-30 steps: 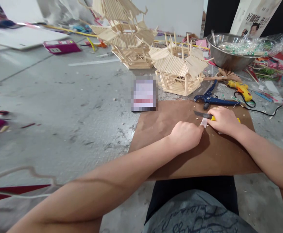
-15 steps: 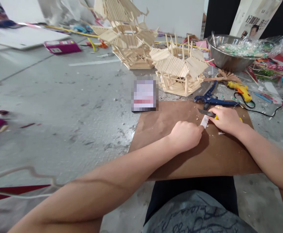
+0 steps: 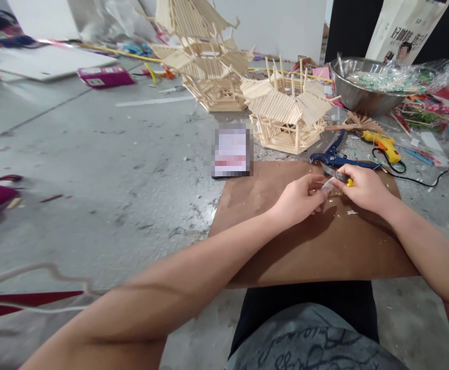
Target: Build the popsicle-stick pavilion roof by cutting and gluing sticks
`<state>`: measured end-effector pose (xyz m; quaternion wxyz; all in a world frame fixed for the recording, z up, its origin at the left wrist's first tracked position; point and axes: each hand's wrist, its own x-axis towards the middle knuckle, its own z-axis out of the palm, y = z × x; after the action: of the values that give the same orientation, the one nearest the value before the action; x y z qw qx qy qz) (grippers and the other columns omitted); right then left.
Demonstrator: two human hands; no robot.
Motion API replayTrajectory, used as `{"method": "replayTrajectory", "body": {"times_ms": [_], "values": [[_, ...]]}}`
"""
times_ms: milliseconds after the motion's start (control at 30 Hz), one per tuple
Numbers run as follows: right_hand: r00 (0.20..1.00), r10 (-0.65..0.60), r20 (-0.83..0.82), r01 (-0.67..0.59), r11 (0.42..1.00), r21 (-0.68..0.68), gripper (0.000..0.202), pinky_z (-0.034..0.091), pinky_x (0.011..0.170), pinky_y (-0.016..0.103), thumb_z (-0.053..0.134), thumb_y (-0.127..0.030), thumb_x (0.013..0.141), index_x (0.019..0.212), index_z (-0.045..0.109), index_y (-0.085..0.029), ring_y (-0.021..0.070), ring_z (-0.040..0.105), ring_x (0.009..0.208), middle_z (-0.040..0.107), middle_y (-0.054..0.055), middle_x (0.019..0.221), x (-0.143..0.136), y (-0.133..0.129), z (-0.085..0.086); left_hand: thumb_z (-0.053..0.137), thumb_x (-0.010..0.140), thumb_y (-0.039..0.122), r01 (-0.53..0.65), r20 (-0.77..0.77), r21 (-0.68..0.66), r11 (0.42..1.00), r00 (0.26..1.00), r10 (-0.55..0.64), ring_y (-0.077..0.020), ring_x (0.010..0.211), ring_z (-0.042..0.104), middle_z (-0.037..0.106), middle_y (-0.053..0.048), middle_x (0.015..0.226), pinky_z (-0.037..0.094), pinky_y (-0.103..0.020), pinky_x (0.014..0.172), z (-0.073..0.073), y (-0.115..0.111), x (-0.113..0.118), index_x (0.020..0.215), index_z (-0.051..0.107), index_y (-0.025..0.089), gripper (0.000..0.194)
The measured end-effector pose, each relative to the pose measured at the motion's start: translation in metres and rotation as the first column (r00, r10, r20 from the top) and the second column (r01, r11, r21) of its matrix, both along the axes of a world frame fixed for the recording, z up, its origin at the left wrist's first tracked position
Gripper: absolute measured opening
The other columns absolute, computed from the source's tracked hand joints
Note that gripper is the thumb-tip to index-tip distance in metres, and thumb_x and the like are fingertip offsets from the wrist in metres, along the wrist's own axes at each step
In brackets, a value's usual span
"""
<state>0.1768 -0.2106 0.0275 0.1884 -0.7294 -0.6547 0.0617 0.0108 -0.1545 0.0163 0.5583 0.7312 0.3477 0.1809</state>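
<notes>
Over the brown board [image 3: 270, 246], my left hand [image 3: 299, 198] pinches a small white strip [image 3: 327, 186], which looks like paper or plastic. My right hand [image 3: 363, 186] is closed around a utility knife [image 3: 342, 178] with a yellow part, its blade pointing up and to the left. The fingertips of the right hand meet the strip's far end, close to the left fingers. White scraps [image 3: 351, 212] lie on the board below the hands. Just beyond the right hand rest blue-handled cutters [image 3: 336, 156].
Two wooden-stick pavilion models [image 3: 291, 115] stand beyond the board, the taller one behind. A phone [image 3: 232, 153] lies at the board's far left corner. To the right are a yellow glue gun [image 3: 384, 145] with its cord and a metal bowl [image 3: 366, 100] holding plastic wrapping.
The strip has come up off the board between both hands. My left hand has turned with its fingers more visible, and the right hand's knife now tilts upward.
</notes>
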Motion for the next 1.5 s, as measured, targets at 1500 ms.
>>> {"method": "replayTrajectory", "body": {"times_ms": [1500], "values": [[0.875, 0.171, 0.453, -0.254, 0.958, 0.131, 0.047, 0.03, 0.059, 0.027, 0.026, -0.046, 0.091, 0.086, 0.061, -0.016, 0.0157, 0.059, 0.07, 0.066, 0.006, 0.081, -0.002, -0.006, -0.01, 0.055, 0.075, 0.004, 0.126, 0.282, -0.602, 0.788, 0.957, 0.062, -0.0103, 0.067, 0.065, 0.068, -0.006, 0.073, 0.05, -0.02, 0.061, 0.005, 0.014, -0.002, 0.076, 0.063, 0.007, 0.009]]}}
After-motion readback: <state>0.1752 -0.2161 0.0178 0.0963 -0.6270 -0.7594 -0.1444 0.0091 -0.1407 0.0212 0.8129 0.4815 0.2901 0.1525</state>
